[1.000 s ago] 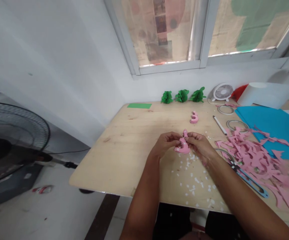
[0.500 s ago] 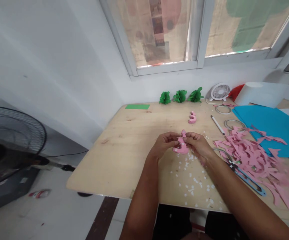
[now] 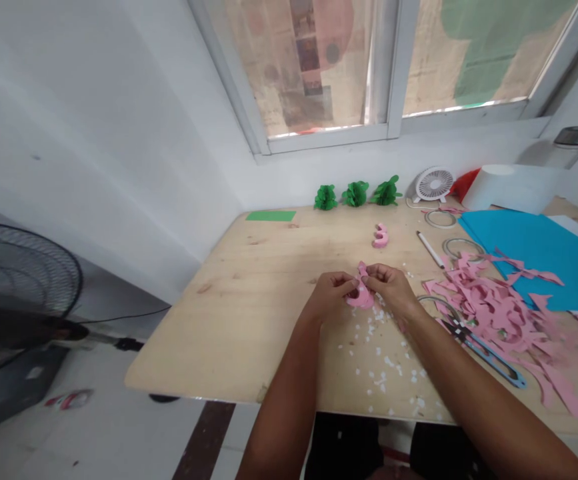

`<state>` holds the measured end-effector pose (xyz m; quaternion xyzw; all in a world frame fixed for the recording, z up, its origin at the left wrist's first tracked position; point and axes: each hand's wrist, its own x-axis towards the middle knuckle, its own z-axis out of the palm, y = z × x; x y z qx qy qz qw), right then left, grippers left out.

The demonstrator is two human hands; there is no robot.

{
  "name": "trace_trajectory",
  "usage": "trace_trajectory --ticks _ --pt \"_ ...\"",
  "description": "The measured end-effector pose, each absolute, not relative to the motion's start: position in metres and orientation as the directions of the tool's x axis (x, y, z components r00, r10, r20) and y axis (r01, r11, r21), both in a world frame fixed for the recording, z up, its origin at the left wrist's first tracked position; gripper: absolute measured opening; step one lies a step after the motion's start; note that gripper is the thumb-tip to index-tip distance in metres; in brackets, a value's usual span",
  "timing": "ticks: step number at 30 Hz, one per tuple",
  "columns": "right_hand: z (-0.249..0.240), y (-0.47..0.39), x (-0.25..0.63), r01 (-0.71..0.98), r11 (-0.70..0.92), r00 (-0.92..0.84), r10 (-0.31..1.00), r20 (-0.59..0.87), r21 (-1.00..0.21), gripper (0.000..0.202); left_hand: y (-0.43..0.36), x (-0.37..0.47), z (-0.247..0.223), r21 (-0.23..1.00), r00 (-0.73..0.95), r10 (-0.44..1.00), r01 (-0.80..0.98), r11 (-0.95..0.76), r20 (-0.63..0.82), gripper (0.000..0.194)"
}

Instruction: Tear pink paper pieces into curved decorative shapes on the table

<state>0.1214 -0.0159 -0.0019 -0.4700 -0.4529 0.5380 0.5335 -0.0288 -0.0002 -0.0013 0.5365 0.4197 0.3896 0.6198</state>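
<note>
A curved pink paper cutout [image 3: 361, 299] is pinched between my two hands above the table. My left hand [image 3: 337, 288] grips its left side with thumb and fingers closed. On its right side, near the narrow top, my right hand [image 3: 387, 287] holds it the same way. My fingertips hide part of its middle. Just beyond my hands lies a second pink cutout shaped like a 3 [image 3: 381, 236]. Small white paper bits [image 3: 386, 363] are scattered on the table below my hands.
Pink paper scraps [image 3: 493, 300] pile up on the right, with blue-handled scissors [image 3: 493, 360] beside them. Blue sheets [image 3: 533, 247], tape rolls [image 3: 463, 249] and a pen [image 3: 429, 249] lie near. Green paper shapes [image 3: 355, 194], a green strip [image 3: 271, 216] and a small fan [image 3: 433, 184] line the back.
Both hands keep hold of the pink cutout, which has turned slightly between my fingers. My left fingers now cover more of its left end. The view has shifted a little.
</note>
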Motion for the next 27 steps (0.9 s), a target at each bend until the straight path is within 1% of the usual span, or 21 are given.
trace_trajectory --ticks 5,10,13,15,16,18,20,22,24,27 --pt "0.003 -0.018 0.121 -0.185 -0.017 0.036 0.999 -0.024 -0.983 0.026 0.003 -0.033 -0.004 0.986 0.356 0.930 -0.099 0.134 -0.091 0.026" --pt "0.008 -0.021 0.120 -0.140 0.016 0.037 0.999 0.011 -0.990 0.022 0.003 -0.034 -0.005 0.948 0.332 0.939 -0.261 0.183 -0.090 0.026" --pt "0.007 -0.022 0.118 -0.053 0.082 0.034 0.996 0.081 -0.995 0.019 0.003 -0.033 -0.006 0.929 0.298 0.948 -0.307 0.208 -0.114 0.026" --pt "0.005 -0.023 0.118 0.061 0.157 0.036 0.987 0.159 -0.986 0.019 0.003 -0.032 -0.006 0.930 0.276 0.953 -0.302 0.208 -0.123 0.026" --pt "0.003 -0.024 0.118 0.148 0.196 0.035 0.978 0.203 -0.969 0.020 0.004 -0.032 -0.007 0.935 0.267 0.956 -0.292 0.199 -0.120 0.026" --pt "0.002 -0.026 0.118 0.348 0.269 0.030 0.954 0.297 -0.898 0.022 0.004 -0.030 -0.008 0.951 0.245 0.964 -0.261 0.168 -0.103 0.026" --pt "0.002 -0.028 0.119 0.534 0.311 0.006 0.929 0.371 -0.786 0.025 0.005 -0.029 -0.009 0.966 0.213 0.974 -0.224 0.127 -0.079 0.026" --pt "0.003 -0.031 0.118 0.680 0.320 -0.031 0.912 0.410 -0.660 0.027 0.005 -0.026 -0.010 0.978 0.189 0.980 -0.188 0.094 -0.058 0.026" --pt "0.004 -0.033 0.117 0.781 0.310 -0.062 0.903 0.426 -0.542 0.028 0.005 -0.024 -0.010 0.984 0.183 0.982 -0.161 0.072 -0.042 0.026" --pt "0.005 -0.034 0.115 0.866 0.291 -0.095 0.894 0.438 -0.406 0.028 0.005 -0.021 -0.012 0.989 0.176 0.984 -0.137 0.052 -0.027 0.027"
